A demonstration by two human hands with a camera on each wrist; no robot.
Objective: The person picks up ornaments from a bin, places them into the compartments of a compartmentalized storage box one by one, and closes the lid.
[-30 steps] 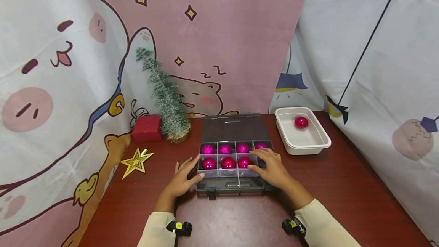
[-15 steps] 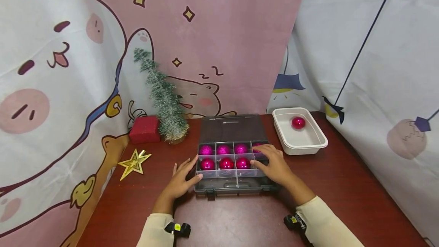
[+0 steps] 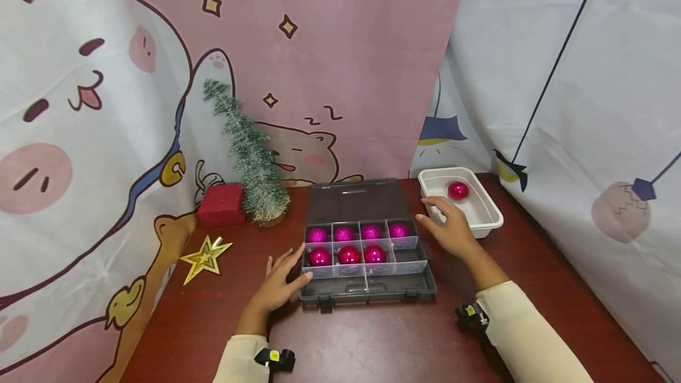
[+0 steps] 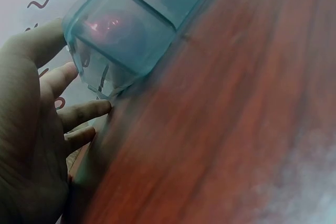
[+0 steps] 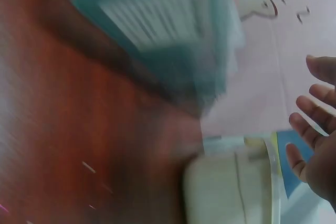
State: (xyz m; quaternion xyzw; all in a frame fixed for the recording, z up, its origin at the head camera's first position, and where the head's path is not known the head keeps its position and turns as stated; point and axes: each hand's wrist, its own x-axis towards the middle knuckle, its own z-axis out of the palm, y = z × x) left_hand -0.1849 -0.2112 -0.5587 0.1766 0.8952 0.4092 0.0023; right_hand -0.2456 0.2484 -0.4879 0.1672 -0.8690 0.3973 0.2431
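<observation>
Two-handed view: L hand [image 3: 278, 287], lower ctr-left of the head frame, grip wide, touching the left side of an open case [image 3: 367, 298]. R hand [image 3: 453, 229], right of ctr, grip wide too, overlaps the near-left rim of a white tray [image 3: 470, 211]; can't tell if they touch. One shiny red ball [image 3: 458, 191] lies toward the tray's far end. Case, at ctr, holds 4 glittery balls [image 3: 344, 233] in the back row & 3 shiny balls [image 3: 349, 255] in the next, 1 per cell; dark lid [image 3: 353, 203] lies back. Farther left: tilted tinsel tree [image 3: 252, 158], red box [image 3: 220, 204] beside it, gold star [image 3: 205, 257] nearer. All on a reddish counter [image 3: 372, 336] w/ patterned curtain [image 3: 346, 46] behind.
</observation>
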